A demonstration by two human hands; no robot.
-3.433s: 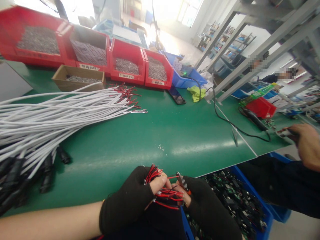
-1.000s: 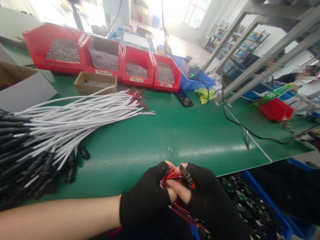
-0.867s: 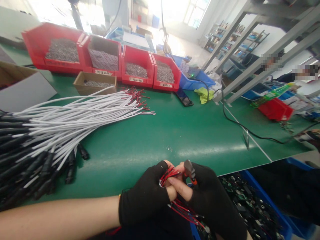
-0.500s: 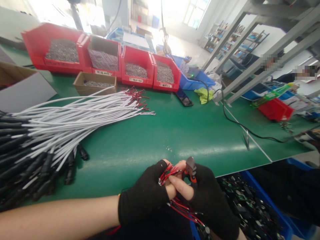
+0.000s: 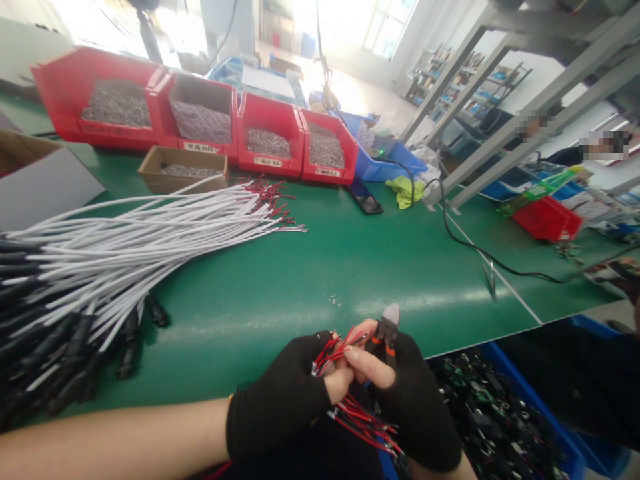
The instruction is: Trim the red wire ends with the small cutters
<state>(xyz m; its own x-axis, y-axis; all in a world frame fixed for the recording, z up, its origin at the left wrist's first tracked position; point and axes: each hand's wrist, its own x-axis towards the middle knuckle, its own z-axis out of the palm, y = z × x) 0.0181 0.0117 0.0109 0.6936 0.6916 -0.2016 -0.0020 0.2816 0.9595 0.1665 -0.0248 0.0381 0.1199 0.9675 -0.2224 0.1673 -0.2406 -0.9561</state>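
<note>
My left hand [image 5: 285, 393], in a black fingerless glove, is closed around a bundle of thin red and black wires [image 5: 363, 421]. The wires' upper ends stick out above its fingers, and the rest hangs below. My right hand [image 5: 417, 400], gloved the same way, grips cutting pliers [image 5: 387, 325] with orange and black handles, jaws pointing up. Its bare thumb and forefinger also pinch at the wires' upper ends, touching the left fingers. Whether the right fingers hold one wire or more is hidden. Both hands are over the front edge of the green table [image 5: 240, 313].
On the left lie many white cables [image 5: 150, 233] with black connectors. Behind them stand red bins [image 5: 273, 143] of small metal parts and a cardboard box [image 5: 183, 167]. A small wrench [image 5: 293, 229], a phone [image 5: 367, 199] and a black cord [image 5: 480, 251] lie farther back. Below right is a blue crate [image 5: 550, 417] of electronic parts.
The pliers in my right hand have turned, so their jaws show flatter and tilt to the right. My hands stay together at the wires. The whole view has shifted slightly.
</note>
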